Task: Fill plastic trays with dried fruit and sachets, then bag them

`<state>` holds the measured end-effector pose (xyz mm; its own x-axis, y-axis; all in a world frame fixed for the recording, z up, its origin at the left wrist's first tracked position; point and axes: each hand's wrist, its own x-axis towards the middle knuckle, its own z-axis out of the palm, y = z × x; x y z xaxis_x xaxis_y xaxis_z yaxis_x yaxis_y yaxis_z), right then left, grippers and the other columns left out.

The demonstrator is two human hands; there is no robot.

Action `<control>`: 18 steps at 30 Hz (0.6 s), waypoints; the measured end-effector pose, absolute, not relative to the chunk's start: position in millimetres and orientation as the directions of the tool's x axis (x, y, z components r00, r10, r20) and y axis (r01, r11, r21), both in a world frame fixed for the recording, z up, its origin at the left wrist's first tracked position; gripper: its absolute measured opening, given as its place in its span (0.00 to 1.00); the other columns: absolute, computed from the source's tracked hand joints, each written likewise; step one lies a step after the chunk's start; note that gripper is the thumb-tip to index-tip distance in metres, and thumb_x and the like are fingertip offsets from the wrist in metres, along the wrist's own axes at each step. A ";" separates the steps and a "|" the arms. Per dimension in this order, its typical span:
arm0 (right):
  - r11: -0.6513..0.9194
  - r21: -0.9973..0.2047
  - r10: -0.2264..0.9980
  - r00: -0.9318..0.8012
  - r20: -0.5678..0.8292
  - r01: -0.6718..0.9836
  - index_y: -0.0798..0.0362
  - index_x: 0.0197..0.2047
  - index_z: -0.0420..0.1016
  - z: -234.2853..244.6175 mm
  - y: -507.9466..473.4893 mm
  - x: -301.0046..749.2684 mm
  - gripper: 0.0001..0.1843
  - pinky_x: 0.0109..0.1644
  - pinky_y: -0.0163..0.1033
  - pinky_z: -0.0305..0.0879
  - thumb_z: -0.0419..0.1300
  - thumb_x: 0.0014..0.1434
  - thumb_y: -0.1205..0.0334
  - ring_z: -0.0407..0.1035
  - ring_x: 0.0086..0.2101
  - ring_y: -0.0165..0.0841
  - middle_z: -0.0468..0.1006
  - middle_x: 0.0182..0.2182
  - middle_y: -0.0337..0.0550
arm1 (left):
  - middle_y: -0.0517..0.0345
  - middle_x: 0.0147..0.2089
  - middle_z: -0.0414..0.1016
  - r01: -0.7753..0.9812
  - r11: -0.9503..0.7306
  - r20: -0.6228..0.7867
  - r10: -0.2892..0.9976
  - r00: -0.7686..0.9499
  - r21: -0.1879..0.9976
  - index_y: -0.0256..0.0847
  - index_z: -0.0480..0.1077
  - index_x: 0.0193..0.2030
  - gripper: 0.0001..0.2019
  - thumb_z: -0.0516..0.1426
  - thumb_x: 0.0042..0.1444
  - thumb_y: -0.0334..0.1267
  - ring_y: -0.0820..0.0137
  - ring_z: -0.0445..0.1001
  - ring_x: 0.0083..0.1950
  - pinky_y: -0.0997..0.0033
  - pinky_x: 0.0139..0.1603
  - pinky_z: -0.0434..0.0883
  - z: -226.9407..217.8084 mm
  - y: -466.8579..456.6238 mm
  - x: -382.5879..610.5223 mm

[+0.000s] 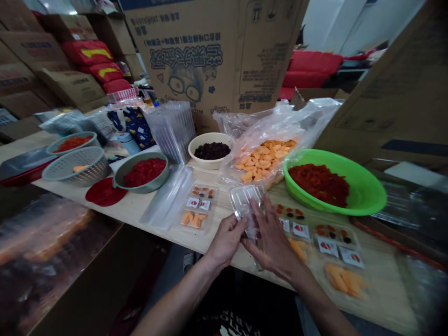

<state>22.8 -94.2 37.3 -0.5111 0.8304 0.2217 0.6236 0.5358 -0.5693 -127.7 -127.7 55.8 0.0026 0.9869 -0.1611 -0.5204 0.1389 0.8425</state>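
Mid-frame, left hand [227,236] pinches the clear plastic tray [241,199]; can't tell right hand's [269,237] grip. Press edges lightly.

From my end I make out "PARIS" on the black shirt [245,291] at 6 o'clock, beneath a partly lost word reading roughly "TIONAL". The big carton [229,60] at 12 o'clock carries upside-down Chinese lettering I can't reliably read, plus a triangle sign. Print on the sachets [327,246] at 4 o'clock is too small for me.
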 end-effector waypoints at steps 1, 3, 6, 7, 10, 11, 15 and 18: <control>0.509 -0.635 0.838 -0.504 0.210 0.581 0.42 0.77 0.36 35.1 -94.0 21.4 0.52 0.70 0.71 0.42 0.62 0.58 0.46 0.27 0.72 0.57 0.23 0.75 0.45 | 0.53 0.41 0.80 -0.538 0.164 -0.183 0.983 0.018 0.827 0.36 0.78 0.48 0.19 0.65 0.56 0.49 0.67 0.77 0.41 0.72 0.44 0.71 56.1 -129.5 -129.4; 0.432 -0.779 0.852 -0.490 0.186 0.455 0.41 0.77 0.37 32.0 -96.3 17.1 0.49 0.72 0.67 0.37 0.59 0.61 0.46 0.26 0.73 0.51 0.27 0.76 0.42 | 0.55 0.39 0.79 -0.627 0.203 -0.221 0.974 0.050 0.752 0.37 0.78 0.45 0.17 0.68 0.54 0.47 0.72 0.75 0.38 0.76 0.41 0.71 57.3 -132.7 -129.0; 0.240 -0.954 0.848 -0.517 0.118 0.176 0.41 0.76 0.38 30.8 -105.7 10.1 0.44 0.75 0.60 0.32 0.54 0.64 0.42 0.30 0.73 0.44 0.35 0.76 0.39 | 0.62 0.32 0.75 -0.771 0.201 -0.266 0.963 0.043 0.604 0.37 0.77 0.36 0.15 0.72 0.46 0.42 0.79 0.71 0.31 0.82 0.34 0.69 56.5 -135.3 -123.3; 0.173 -0.981 0.845 -0.525 0.105 0.083 0.41 0.76 0.40 31.3 -109.8 8.1 0.43 0.75 0.58 0.32 0.52 0.64 0.40 0.31 0.73 0.43 0.38 0.76 0.38 | 0.63 0.29 0.74 -0.797 0.192 -0.285 0.958 0.026 0.573 0.36 0.76 0.33 0.16 0.74 0.43 0.41 0.80 0.70 0.29 0.83 0.32 0.68 55.3 -135.5 -120.9; 0.028 -0.993 0.861 -0.502 0.084 -0.117 0.40 0.75 0.46 34.5 -121.6 4.2 0.42 0.76 0.54 0.32 0.53 0.63 0.38 0.37 0.73 0.42 0.46 0.74 0.37 | 0.64 0.25 0.72 -0.811 0.207 -0.352 0.936 0.002 0.547 0.34 0.74 0.29 0.18 0.76 0.36 0.40 0.81 0.68 0.25 0.84 0.28 0.67 50.7 -135.2 -114.6; -0.002 -0.988 0.872 -0.485 0.074 -0.155 0.40 0.75 0.49 35.3 -124.4 3.8 0.42 0.76 0.54 0.32 0.53 0.63 0.37 0.39 0.72 0.42 0.49 0.74 0.36 | 0.63 0.25 0.73 -0.806 0.214 -0.367 0.930 -0.005 0.552 0.34 0.74 0.28 0.19 0.76 0.35 0.40 0.81 0.68 0.25 0.83 0.27 0.67 49.3 -134.9 -112.8; -0.087 -0.969 0.880 -0.473 0.034 -0.232 0.39 0.73 0.56 34.6 -127.7 7.8 0.41 0.76 0.53 0.33 0.57 0.60 0.37 0.44 0.71 0.43 0.59 0.70 0.37 | 0.62 0.27 0.75 -0.783 0.232 -0.402 0.915 -0.025 0.577 0.34 0.76 0.31 0.20 0.76 0.33 0.40 0.79 0.70 0.24 0.81 0.27 0.68 46.5 -133.9 -107.1; -0.106 -0.965 0.875 -0.483 0.025 -0.241 0.40 0.72 0.58 31.9 -126.3 13.5 0.42 0.76 0.53 0.35 0.59 0.58 0.37 0.46 0.70 0.44 0.62 0.68 0.39 | 0.61 0.27 0.76 -0.766 0.225 -0.405 0.913 -0.050 0.602 0.34 0.77 0.32 0.21 0.76 0.33 0.41 0.79 0.70 0.25 0.80 0.28 0.68 46.9 -133.3 -102.8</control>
